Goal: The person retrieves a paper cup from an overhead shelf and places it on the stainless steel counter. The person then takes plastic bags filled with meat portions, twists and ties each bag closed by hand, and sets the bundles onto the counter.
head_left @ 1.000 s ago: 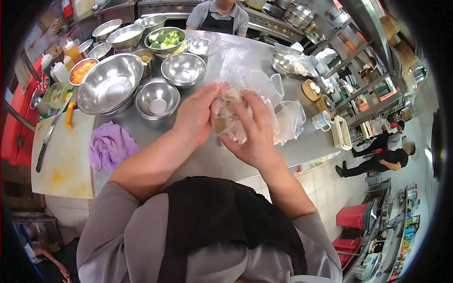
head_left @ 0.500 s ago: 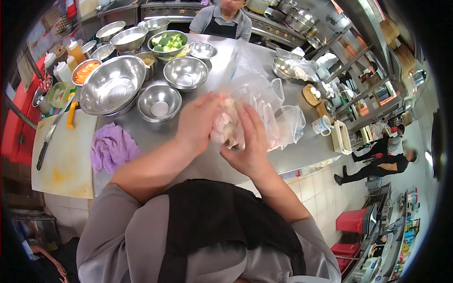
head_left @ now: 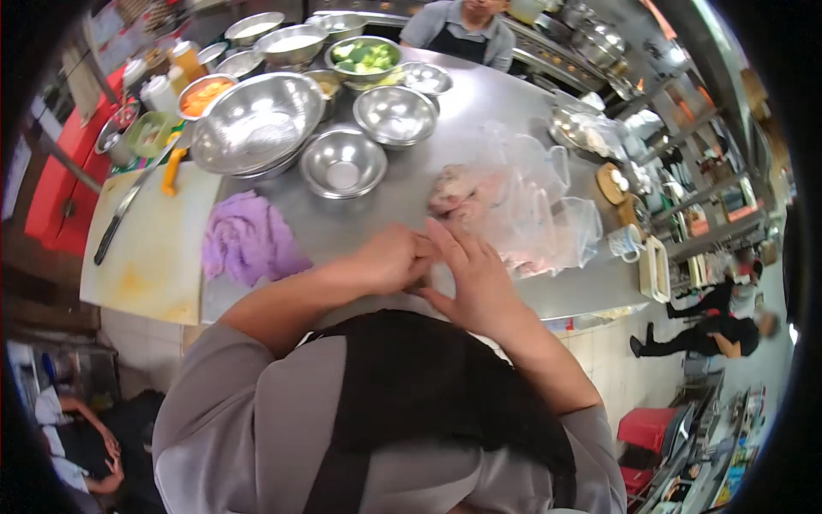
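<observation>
My left hand [head_left: 398, 257] is closed near the table's front edge, its fingers curled at the right hand's fingertips. What it holds, if anything, is hidden. My right hand [head_left: 475, 278] has its fingers stretched out, pointing up and left, just below a clear plastic bag. Pale pinkish raw meat [head_left: 454, 190] shows in the near left end of the bagged pile. More clear plastic bags [head_left: 531, 223] with pinkish contents lie to the right on the steel table [head_left: 342, 227].
Left are a purple cloth [head_left: 248, 240] and a cutting board [head_left: 145, 265] with a knife [head_left: 120, 214]. Metal bowls [head_left: 342, 163], a large perforated bowl [head_left: 257, 124] and broccoli [head_left: 364, 56] stand behind. A mug [head_left: 625, 242] is at right. A person [head_left: 462, 34] is across the table.
Both hands have drawn down toward my body, away from the bagged meat they held between them. That meat now lies on the table. The view has shifted, moving the scene rightward.
</observation>
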A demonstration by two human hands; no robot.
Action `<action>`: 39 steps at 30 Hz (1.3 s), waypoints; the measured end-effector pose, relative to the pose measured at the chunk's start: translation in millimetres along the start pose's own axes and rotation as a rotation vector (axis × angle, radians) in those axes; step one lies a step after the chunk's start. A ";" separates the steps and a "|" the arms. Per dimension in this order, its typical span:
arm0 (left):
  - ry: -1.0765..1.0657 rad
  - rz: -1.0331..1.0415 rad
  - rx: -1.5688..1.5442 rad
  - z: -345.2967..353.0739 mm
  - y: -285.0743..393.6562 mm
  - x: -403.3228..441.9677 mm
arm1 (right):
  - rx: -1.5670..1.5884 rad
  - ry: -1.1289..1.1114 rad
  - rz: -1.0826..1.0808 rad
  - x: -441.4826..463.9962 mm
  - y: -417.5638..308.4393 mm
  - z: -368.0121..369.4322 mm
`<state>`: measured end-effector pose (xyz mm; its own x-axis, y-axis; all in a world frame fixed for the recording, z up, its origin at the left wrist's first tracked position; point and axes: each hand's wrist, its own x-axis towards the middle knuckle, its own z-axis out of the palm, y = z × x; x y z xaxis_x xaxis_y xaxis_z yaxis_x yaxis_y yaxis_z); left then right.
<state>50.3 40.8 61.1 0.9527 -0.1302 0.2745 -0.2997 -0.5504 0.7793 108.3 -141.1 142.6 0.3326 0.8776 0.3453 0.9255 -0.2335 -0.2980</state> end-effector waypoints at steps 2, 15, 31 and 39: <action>0.015 0.009 0.006 20.8 -18.1 -10.5 | 0.125 -0.301 0.236 -12.3 19.3 24.0; 0.210 -0.085 0.082 16.7 -3.6 -21.4 | 0.085 -0.504 0.394 6.0 17.3 26.7; 0.310 0.070 0.103 25.5 -44.6 -18.0 | 1.103 -0.260 0.824 -31.2 81.2 65.7; 0.157 0.123 0.173 32.3 -46.3 -20.4 | -0.118 0.041 -0.003 -9.0 39.8 47.2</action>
<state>46.4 42.3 1.2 0.8862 -0.0830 0.4557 -0.3871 -0.6730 0.6302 133.6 -138.5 85.6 0.3346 0.8613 0.3824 0.9406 -0.2805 -0.1914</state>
